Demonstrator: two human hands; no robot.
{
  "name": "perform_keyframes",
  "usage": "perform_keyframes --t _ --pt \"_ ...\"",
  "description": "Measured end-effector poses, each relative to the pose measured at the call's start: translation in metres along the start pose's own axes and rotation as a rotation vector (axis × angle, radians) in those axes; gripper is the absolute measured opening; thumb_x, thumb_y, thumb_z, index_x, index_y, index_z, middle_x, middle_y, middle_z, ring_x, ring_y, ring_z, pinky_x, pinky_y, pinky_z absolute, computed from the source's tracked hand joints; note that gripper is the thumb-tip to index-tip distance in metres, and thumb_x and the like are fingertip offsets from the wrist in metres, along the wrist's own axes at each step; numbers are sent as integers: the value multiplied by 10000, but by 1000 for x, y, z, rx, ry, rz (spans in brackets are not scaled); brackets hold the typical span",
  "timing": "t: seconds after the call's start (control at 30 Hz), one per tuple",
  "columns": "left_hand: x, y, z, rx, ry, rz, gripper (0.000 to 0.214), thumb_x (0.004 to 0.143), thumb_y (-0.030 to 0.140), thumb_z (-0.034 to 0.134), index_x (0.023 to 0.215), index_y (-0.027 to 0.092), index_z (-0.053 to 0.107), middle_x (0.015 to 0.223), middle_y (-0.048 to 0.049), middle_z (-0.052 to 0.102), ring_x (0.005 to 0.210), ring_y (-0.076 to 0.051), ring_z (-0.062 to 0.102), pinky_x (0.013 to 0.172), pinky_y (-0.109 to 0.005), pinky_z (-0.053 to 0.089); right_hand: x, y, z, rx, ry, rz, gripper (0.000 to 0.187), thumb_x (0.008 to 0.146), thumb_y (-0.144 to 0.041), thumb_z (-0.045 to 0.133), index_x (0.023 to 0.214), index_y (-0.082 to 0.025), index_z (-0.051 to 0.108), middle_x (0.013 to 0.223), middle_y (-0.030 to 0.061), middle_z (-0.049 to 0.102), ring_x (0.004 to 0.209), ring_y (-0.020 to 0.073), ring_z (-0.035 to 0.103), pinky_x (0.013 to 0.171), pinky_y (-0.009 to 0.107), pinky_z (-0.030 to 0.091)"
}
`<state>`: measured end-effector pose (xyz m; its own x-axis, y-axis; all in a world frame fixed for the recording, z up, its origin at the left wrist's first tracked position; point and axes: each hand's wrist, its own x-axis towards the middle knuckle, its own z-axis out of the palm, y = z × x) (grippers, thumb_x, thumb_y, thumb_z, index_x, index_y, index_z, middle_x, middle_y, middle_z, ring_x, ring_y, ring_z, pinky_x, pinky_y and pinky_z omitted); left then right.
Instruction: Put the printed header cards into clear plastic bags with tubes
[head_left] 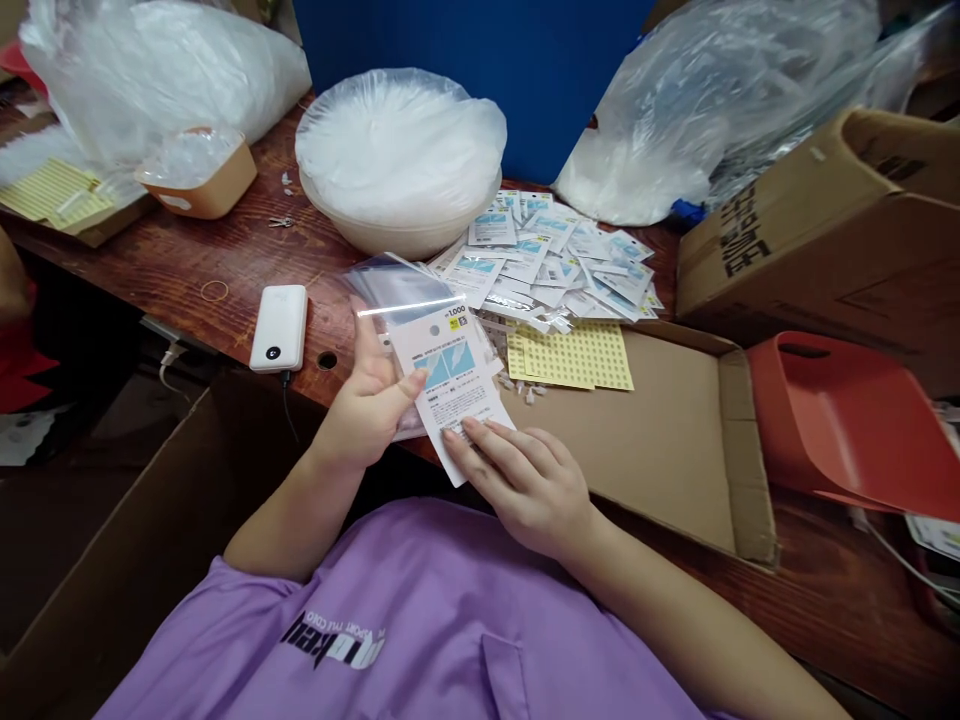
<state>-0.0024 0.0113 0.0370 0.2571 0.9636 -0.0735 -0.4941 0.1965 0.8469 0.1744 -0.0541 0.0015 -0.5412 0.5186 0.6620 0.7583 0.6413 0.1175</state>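
Left hand: the left hand (370,402) pinches a printed card (463,385) and a stack of clear plastic sleeves (386,283) between thumb and fingers.
Right hand: the right hand (534,482) lays its fingers, close together, over the card's lower end; its thumb is hidden, so I cannot tell whether it pinches.
Printed card: tilted, in front of the purple shirt (420,610), price "1,000" at its top.
Beyond the hands: a heap of packaged cards (529,252) on the tabletop (225,255), beside a bowl (375,236) lined with a clear bag of white contents.
Cardboard tray (660,430): right of the hands, yellow sticker sheets (577,358) over its far-left part, small white pieces (530,395) near them.
Left side: a white power bank (279,322) with a cable plugged in, keys (281,221) farther back.
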Motion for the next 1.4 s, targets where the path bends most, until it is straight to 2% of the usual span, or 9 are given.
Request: perform_keyframes --t 0.07,0.27,0.43,0.53,0.67,0.83,1.07,1.3,1.4 --pt "-1 -2 -1 33 -73 4 1031 780 157 682 1465 449 -31 1373 5 534 1244 -201 517 1025 -409 452 1 1 -1 35 -14 29 382 876 -149 519 1243 -228 591 1086 40 709 887 169 642 744 300 459" --pt "2 3 -14 53 -207 -127 724 757 196 711 1396 334 402 1285 -34 609 1205 -250 552 1009 -419 468 -7 11 -6 133 20 19 424 888 -166 527 1304 -251 537 1102 37 703 869 160 631 714 294 492" --pt "5 2 -23 28 -269 -190 467 777 191 680 1234 231 593 1171 -65 675 1210 -286 545 1032 -437 437 -13 11 -7 232 87 95 499 860 -117 557 1335 -262 504 1072 52 713 826 158 643 659 296 490" --pt "4 2 -24 24 -247 -206 470 764 188 683 1226 221 603 1185 -67 669 1221 -296 534 1047 -442 416 -12 8 -6 312 108 141 551 867 -92 516 1385 -264 443 1079 64 709 828 159 648 663 298 504" --pt "4 2 -24 18 -323 -224 541 749 189 685 1276 228 571 1225 -75 645 1234 -311 519 1048 -457 404 -11 3 0 334 89 185 608 860 -85 502 1422 -285 381 1108 57 699 833 156 657 688 285 527" --pt "10 -5 -24 149 -391 -138 512 721 188 729 1217 232 609 1239 -68 634 1234 -277 520 1061 -396 387 -5 -2 10 350 84 198 629 852 -81 498 1434 -275 357 1093 63 702 892 169 671 702 279 539" --pt "15 -10 -20 355 -264 7 434 741 230 723 1168 206 644 1238 -73 635 1219 -265 530 1078 -396 368 6 -4 12 613 108 261 554 833 -59 522 1352 -237 444 1092 98 685 980 174 656 756 287 546" --pt "12 -3 -28 376 -444 62 518 738 168 712 1244 211 610 1274 -79 612 1238 -278 513 1042 -354 410 17 -6 6 737 102 384 437 865 -86 506 1262 -269 506 1055 70 682 944 156 657 765 278 547" --pt "11 -4 -29 394 -397 48 511 744 224 716 1243 209 611 1225 -80 642 1195 -279 549 1005 -347 440 19 -7 8 702 106 358 441 858 -81 519 1267 -244 502 1074 87 675 979 159 646 788 277 538"
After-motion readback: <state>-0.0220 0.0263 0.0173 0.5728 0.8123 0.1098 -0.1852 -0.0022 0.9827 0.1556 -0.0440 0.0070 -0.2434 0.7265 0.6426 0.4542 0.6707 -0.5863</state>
